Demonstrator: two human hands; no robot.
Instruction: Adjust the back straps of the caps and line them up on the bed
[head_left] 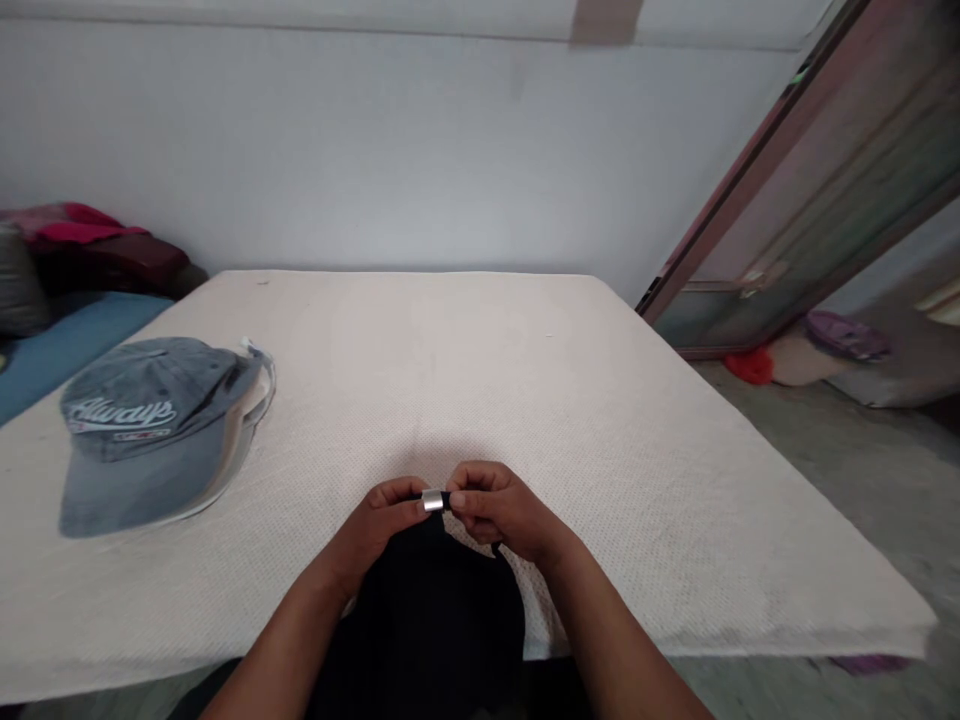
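A black cap [442,610] is at the table's near edge, its adjusting strap [446,500] turned away from me. On that strap sits a silver metal buckle [433,500], pinched at its left side between the thumb and fingers of my left hand [386,515]. Just right of the buckle, my right hand [495,508] grips the strap with thumb and curled fingers. A short dark piece hangs below the right hand. Much of the strap is hidden by my fingers.
Stacked caps [150,430], the top one grey with "Always" lettering, lie to the left on the cloth-covered table [615,450]. A white wall [420,150] stands behind. Folded cloths [97,240] are at far left; a door frame [742,190] rises on the right.
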